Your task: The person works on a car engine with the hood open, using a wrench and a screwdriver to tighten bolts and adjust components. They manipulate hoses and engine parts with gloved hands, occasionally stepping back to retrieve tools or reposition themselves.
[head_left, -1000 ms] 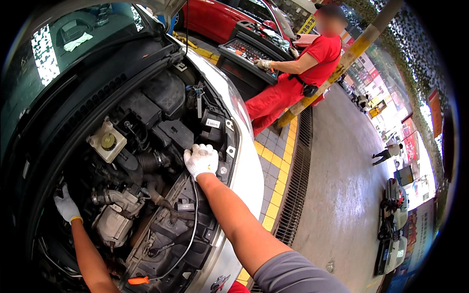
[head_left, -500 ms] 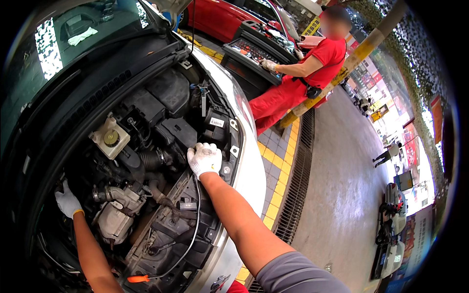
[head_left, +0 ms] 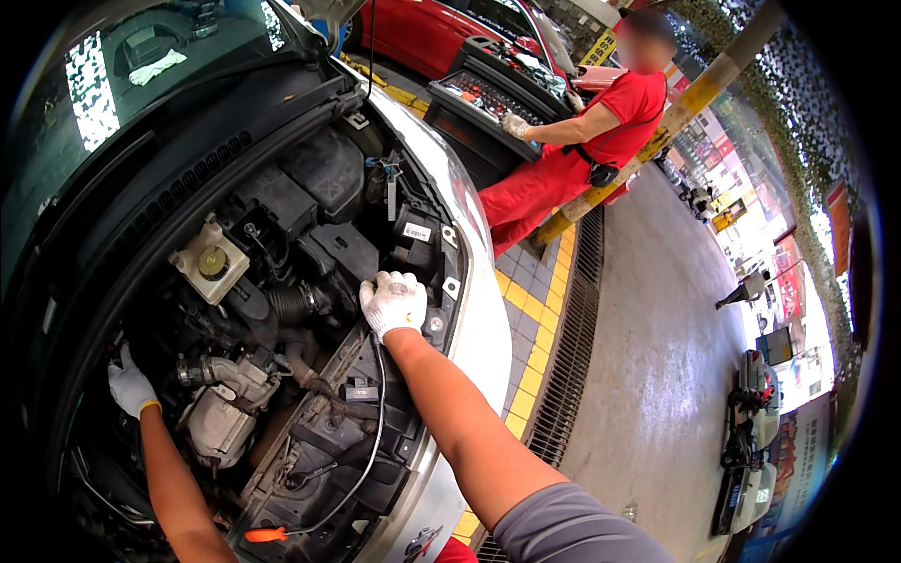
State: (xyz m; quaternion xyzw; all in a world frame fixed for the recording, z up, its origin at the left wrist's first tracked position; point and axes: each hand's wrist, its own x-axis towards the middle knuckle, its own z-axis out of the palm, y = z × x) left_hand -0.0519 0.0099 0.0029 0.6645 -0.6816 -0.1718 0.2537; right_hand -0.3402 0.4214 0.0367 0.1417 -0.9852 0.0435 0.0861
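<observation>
The engine bay of a silver car holds a cream fluid reservoir (head_left: 210,264), a metal component (head_left: 221,422) and a black box (head_left: 340,253). My left hand (head_left: 131,378), in a white glove, reaches into the dark left side, fingers curled on something hidden. My right hand (head_left: 392,305), also gloved, rests with bent fingers beside the black box's lower corner; what lies under the fingers is hidden. A cable runs from under it down to an orange handle (head_left: 266,534) on the front panel (head_left: 319,446).
A co-worker in red (head_left: 601,141) stands at a black tool cart (head_left: 450,127). Behind are a red car (head_left: 422,33), a yellow post (head_left: 680,117) and a metal drain grate (head_left: 568,375). A distant person (head_left: 746,291) and parked scooters (head_left: 746,413) are along the right.
The view has shifted a little, moving the scene right and slightly up or down in places. Both my hands hold much the same positions. The distant person has moved slightly.
</observation>
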